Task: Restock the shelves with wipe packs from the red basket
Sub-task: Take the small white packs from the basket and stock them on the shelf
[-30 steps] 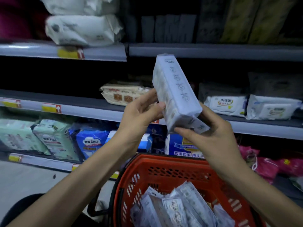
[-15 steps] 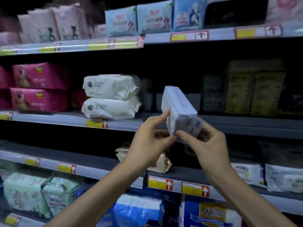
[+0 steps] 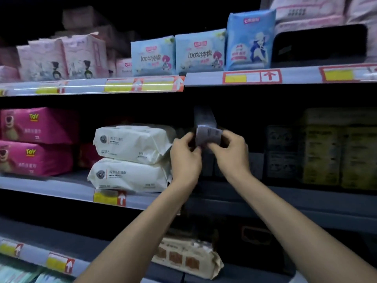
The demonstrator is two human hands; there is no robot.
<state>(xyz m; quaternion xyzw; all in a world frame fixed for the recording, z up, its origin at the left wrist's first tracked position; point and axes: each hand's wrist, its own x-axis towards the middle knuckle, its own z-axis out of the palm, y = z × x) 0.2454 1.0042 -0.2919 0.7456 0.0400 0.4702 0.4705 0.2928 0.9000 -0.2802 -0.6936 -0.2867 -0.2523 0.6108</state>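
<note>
Within the middle shelf [image 3: 51,185] bay, near the frame centre, the wipe pack [image 3: 208,132] is a slim rectangular block wrapped in pale, smooth film, with its far end running back into the dark. The left hand [image 3: 184,160] pinches its near end from 8 o'clock, and the right hand [image 3: 232,154] pinches it from 4 o'clock. At 9 o'clock of the hands, two soft, pillow-shaped white packs [image 3: 132,144] with creased film lie stacked.
</note>
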